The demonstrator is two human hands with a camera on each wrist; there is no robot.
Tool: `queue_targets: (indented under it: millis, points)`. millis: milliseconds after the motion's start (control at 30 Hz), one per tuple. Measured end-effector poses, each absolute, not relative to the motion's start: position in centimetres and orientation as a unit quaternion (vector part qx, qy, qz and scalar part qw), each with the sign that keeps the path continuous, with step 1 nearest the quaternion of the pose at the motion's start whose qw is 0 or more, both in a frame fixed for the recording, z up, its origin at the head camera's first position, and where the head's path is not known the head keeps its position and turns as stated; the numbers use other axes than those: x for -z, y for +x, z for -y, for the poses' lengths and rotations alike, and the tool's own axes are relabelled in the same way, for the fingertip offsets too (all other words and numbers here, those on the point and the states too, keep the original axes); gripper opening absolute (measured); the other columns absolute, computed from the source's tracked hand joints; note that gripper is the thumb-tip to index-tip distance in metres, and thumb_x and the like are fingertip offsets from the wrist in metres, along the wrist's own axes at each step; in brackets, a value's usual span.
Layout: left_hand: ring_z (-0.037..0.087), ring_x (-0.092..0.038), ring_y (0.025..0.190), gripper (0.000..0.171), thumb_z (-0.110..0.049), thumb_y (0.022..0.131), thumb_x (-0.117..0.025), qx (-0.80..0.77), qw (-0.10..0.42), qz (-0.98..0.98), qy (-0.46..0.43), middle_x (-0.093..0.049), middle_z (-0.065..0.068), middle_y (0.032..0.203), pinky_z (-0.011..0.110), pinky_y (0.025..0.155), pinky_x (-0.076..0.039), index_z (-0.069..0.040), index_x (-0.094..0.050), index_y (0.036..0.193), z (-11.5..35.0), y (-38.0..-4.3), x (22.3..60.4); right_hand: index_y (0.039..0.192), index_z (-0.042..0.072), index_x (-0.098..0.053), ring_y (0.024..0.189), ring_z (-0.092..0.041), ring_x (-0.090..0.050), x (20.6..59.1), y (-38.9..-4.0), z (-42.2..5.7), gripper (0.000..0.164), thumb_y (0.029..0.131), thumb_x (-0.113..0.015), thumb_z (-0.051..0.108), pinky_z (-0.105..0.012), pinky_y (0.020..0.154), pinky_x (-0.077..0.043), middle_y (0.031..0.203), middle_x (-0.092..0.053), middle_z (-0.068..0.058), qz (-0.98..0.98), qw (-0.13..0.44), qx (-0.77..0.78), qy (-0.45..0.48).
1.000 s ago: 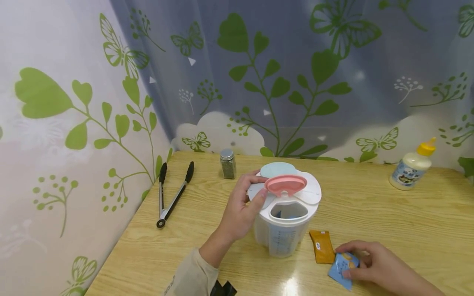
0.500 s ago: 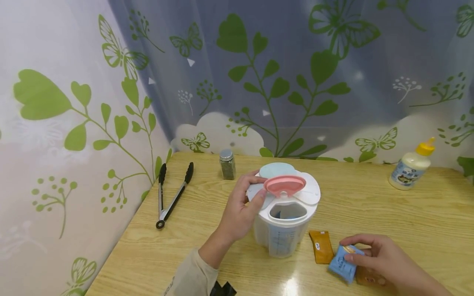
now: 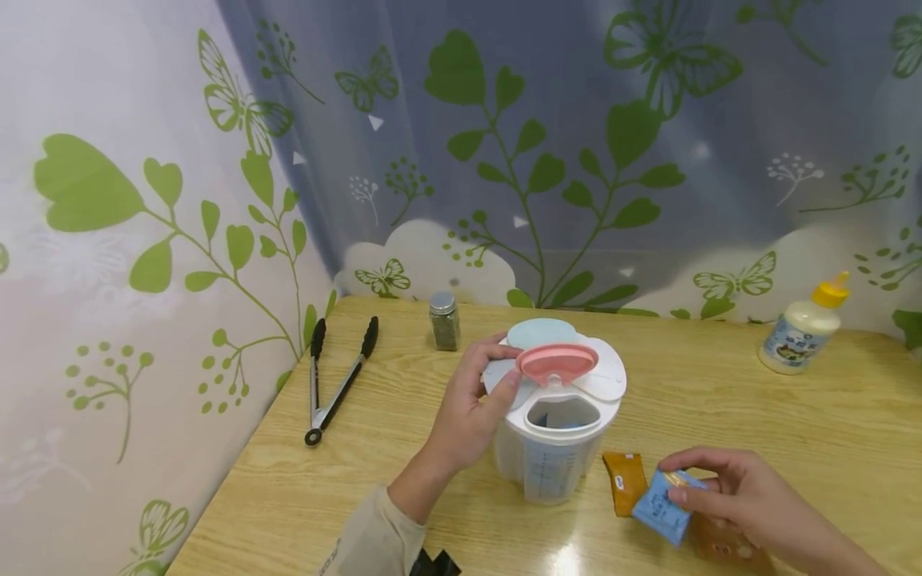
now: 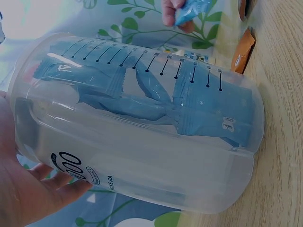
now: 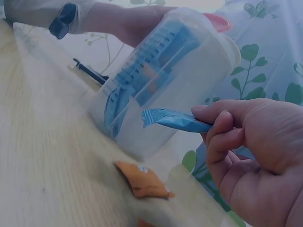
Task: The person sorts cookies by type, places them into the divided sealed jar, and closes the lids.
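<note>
A clear, lobed storage container (image 3: 515, 452) with a white lid stands on the table. Its pink flap (image 3: 558, 362) is raised over an uncovered opening, and several blue packets (image 4: 208, 109) show through the marked wall. My left hand (image 3: 468, 400) grips the container at the lid's left edge, thumb on top. Between thumb and fingers, my right hand (image 3: 749, 500) pinches a blue packet (image 3: 663, 508), held above the table to the container's right. Beside that packet lies an orange packet (image 3: 625, 484). A second orange packet (image 3: 723, 544) lies partly hidden under my right hand.
Spread tongs (image 3: 334, 392) lie at the table's left. A small glass jar (image 3: 444, 322) with a metal cap stands behind the container. At the back right is a squeeze bottle (image 3: 798, 332) with a yellow nozzle. A patterned curtain (image 3: 562, 264) borders the table's back.
My right hand has lifted the blue packet off the table, uncovering part of the second orange packet beneath. My left hand stays on the container.
</note>
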State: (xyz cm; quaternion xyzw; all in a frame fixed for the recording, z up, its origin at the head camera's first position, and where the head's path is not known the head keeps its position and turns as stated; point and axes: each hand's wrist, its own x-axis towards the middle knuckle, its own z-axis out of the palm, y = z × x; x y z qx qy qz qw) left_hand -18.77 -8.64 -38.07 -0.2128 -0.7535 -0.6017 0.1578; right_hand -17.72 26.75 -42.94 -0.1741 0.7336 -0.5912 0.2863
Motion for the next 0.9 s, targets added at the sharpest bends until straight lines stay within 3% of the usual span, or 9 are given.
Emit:
queue_targets:
  millis: [100, 333, 667, 900]
  points:
    - [0.029, -0.049, 0.134, 0.025, -0.018, 0.098, -0.054, 0.6, 0.159, 0.754, -0.213, -0.048, 0.012, 0.147, 0.029, 0.082, -0.057, -0.008, -0.059, 0.12, 8.6, -18.7, 38.0, 0.119, 0.028, -0.067, 0.047, -0.032, -0.027, 42.3, -17.7, -26.4, 0.028, 0.1, -0.059, 0.011, -0.045, 0.039, -0.025, 0.06, -0.053, 0.01, -0.745, 0.265, 0.586, -0.179]
    - [0.027, -0.048, 0.135, 0.025, -0.018, 0.098, -0.054, 0.598, 0.158, 0.757, -0.211, -0.048, 0.012, 0.147, 0.03, 0.084, -0.057, -0.008, -0.059, 0.12, 8.6, -18.7, 38.0, 0.125, 0.016, -0.064, 0.051, -0.031, -0.019, 40.4, -17.7, -25.7, 0.031, 0.101, -0.051, 0.0, -0.042, 0.042, -0.022, 0.062, -0.026, -0.014, -0.712, 0.236, 0.622, -0.225]
    - [0.029, -0.047, 0.136, 0.024, -0.017, 0.098, -0.054, 0.607, 0.159, 0.748, -0.216, -0.048, 0.013, 0.147, 0.03, 0.082, -0.058, -0.007, -0.059, 0.119, 8.5, -18.7, 38.2, 0.128, 0.014, -0.062, 0.05, -0.027, -0.024, 38.8, -18.0, -24.2, 0.043, 0.1, -0.043, -0.012, -0.039, 0.039, -0.021, 0.062, -0.031, -0.011, -0.671, 0.175, 0.651, -0.311]
    - [0.028, -0.048, 0.136, 0.024, -0.017, 0.099, -0.054, 0.605, 0.16, 0.749, -0.217, -0.049, 0.013, 0.145, 0.031, 0.088, -0.057, -0.007, -0.059, 0.12, 8.5, -18.8, 38.2, 0.126, 0.011, -0.062, 0.053, -0.025, -0.027, 36.9, -18.4, -22.5, 0.047, 0.096, -0.042, -0.019, -0.036, 0.039, -0.018, 0.07, -0.047, 0.001, -0.63, 0.141, 0.676, -0.355]
